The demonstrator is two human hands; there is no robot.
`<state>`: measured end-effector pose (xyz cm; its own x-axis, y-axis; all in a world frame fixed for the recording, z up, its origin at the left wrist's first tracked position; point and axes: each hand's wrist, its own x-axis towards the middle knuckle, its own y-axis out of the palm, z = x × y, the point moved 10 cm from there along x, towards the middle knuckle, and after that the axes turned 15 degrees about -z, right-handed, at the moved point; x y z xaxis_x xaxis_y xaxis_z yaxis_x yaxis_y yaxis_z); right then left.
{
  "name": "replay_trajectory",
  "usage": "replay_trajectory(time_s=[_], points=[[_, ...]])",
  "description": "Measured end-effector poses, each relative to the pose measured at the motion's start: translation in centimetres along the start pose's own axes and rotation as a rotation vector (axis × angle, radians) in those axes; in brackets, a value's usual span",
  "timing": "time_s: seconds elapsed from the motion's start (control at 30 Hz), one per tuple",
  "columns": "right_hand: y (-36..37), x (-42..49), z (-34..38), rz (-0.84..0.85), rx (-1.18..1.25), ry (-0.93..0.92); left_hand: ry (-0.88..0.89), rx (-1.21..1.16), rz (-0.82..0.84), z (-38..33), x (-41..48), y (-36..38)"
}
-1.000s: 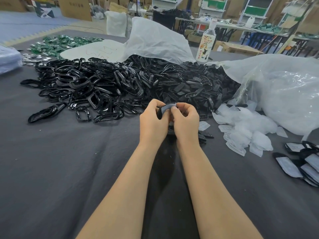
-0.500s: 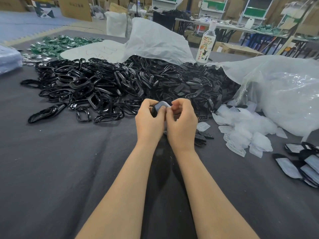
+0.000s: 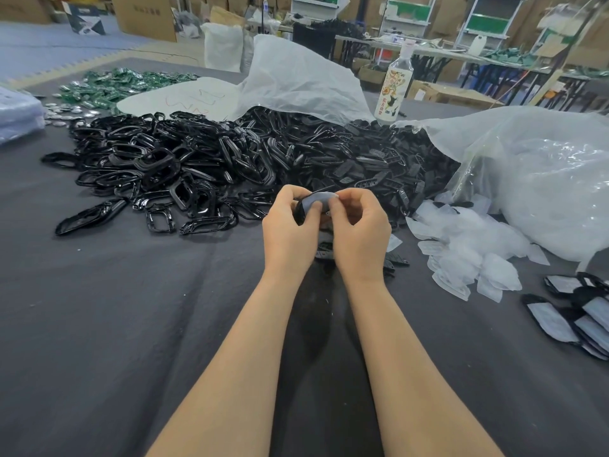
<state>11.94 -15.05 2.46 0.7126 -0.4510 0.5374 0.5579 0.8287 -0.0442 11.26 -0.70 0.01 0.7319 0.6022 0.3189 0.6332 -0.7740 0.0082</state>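
Both hands meet above the dark cloth-covered table [image 3: 131,324], just in front of a big pile of black plastic frames [image 3: 197,166]. My left hand [image 3: 290,225] grips a small black plastic part [image 3: 301,209] with a pale film [image 3: 318,199] on its face; the thumb presses on the film. My right hand [image 3: 359,232] pinches the film's right end between thumb and forefinger. Much of the part is hidden behind the fingers.
A heap of small clear film pieces [image 3: 468,252] lies to the right, beside a large clear plastic bag [image 3: 543,179]. Finished film-covered black parts [image 3: 580,311] sit at the far right. A bottle [image 3: 397,87] stands behind the pile. Green pieces [image 3: 122,84] lie far left.
Both hands have drifted slightly up and left with the part. The pale film now shows more fully across the part's face between the two thumbs.
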Motion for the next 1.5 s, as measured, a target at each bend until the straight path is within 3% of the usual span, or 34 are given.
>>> replay_trajectory(time_s=[0.37,0.57,0.87,1.2,1.5], points=[[0.4,0.6,-3.1,0.046,0.188,0.311,0.052,-0.013,0.101,-0.9,-0.6,0.8],[0.8,0.3,-4.7,0.027,0.333,0.513,-0.059,-0.062,0.151,0.3,-0.5,1.4],[1.7,-0.1,-5.5,0.149,0.376,0.625,-0.223,-0.158,0.16,1.6,-0.5,1.6],[0.8,0.9,-3.7,0.099,0.117,0.28,-0.204,-0.091,0.175,1.9,-0.6,1.7],[1.0,0.7,-3.7,0.14,0.08,0.271,-0.198,-0.091,0.173,1.8,-0.6,1.7]])
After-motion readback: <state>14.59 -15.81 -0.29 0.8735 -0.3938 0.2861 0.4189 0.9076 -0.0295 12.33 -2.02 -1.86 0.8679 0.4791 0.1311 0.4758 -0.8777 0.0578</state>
